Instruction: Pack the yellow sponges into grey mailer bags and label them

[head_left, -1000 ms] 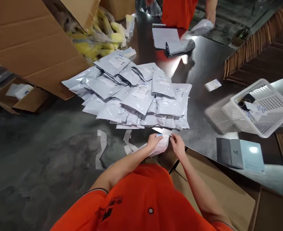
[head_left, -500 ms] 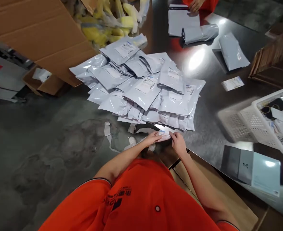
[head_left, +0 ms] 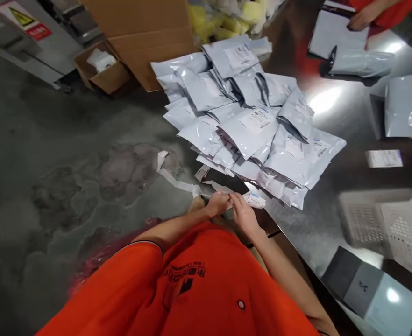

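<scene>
Metal table point(head_left: 299, 226) — heaped grey mailers point(head_left: 251, 126), white basket point(head_left: 400, 226).

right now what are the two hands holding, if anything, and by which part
The left hand and right hand meet, apparently pinching a pale paper strip near a printed label; they cover the spot, so which part cannot be told.

We see that the bags point(head_left: 248, 140) in the pile are of thin plastic, smooth and quite glossy, with small wrinkles which shine. The label point(head_left: 256, 200) near the hands looks to us like smooth paper, and the strip point(head_left: 178, 182) like thin, pale paper. The table point(head_left: 293, 228) seems to be of polished metal, because it reflects the light strongly. We find the shirt point(head_left: 213, 289) of soft, matt cloth, the carton point(head_left: 150, 23) of matt cardboard, and the basket point(head_left: 402, 228) of perforated plastic.
</scene>
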Demonstrator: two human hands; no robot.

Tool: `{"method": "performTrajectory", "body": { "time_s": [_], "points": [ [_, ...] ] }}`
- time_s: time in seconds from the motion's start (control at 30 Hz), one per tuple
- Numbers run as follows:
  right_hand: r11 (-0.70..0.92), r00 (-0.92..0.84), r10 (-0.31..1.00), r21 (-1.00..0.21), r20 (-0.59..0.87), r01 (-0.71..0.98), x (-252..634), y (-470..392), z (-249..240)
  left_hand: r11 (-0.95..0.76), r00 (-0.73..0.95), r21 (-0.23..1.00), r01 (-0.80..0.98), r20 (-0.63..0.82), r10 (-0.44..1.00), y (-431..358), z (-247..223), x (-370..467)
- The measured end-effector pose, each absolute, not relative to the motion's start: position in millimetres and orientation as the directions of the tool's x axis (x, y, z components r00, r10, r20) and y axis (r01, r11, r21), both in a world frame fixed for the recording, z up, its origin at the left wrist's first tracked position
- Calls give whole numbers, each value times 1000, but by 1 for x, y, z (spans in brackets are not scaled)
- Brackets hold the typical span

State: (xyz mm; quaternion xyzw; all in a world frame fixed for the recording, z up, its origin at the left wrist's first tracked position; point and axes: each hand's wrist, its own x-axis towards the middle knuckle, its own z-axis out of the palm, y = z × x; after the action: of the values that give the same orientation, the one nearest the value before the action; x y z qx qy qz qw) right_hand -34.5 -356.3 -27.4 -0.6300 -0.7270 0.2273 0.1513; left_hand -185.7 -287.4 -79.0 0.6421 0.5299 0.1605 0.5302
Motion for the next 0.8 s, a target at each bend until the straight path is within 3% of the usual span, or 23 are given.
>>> {"method": "performTrajectory", "body": {
  "time_s": [0.13,0.3,0.53,0.63,0.8],
  "points": [
    [103,-229,953,-500,-197,860,-60,-338,-37,13,444,839,543,-300,844,-299,-73,-207],
    [164,-302,927,-482,-222,860,-49,-337,-46,-47,564,876,481,-267,782,-300,-82,-229],
    [73,-241,957,-663,-164,745,-53,-330,-39,-7,592,951,308,-186,784,-295,-81,-225],
    [41,-193,967,-653,-164,756,-48,-324,-40,79,467,959,272,-203,860,-292,-80,-229],
    [-101,-17,976,-515,-219,851,-13,-318,-41,297,19,925,239,-310,951,-266,-78,-274]
  ]
}}
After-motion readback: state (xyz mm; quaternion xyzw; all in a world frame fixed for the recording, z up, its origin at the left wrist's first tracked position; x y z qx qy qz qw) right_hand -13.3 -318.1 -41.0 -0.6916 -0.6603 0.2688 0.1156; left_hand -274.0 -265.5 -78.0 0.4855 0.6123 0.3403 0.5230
